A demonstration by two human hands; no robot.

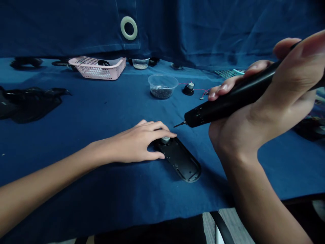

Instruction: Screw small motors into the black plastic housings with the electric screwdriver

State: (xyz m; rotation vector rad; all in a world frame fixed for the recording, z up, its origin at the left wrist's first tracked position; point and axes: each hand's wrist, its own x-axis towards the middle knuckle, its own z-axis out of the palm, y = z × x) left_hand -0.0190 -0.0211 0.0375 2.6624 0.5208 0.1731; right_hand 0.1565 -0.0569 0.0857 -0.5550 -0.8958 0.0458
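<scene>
On the blue cloth lies a long black casing (184, 159) with rounded ends. A small silver motor (166, 139) sits at its far left end, partly hidden by fingers. My left hand (137, 142) grips that end, fingers over the motor and thumb at the near edge. My right hand (264, 98) is wrapped round a black electric screwdriver (228, 98), held in the air at the right. The thin bit points down and left, just above and apart from the casing's far end.
A clear bowl of small dark screws (162, 88) stands behind the casing, beside a motor with red wires (189, 88). Farther back are a pink basket (101, 72) and a small clear tub (140, 63). Black plastic bags (33, 103) lie left.
</scene>
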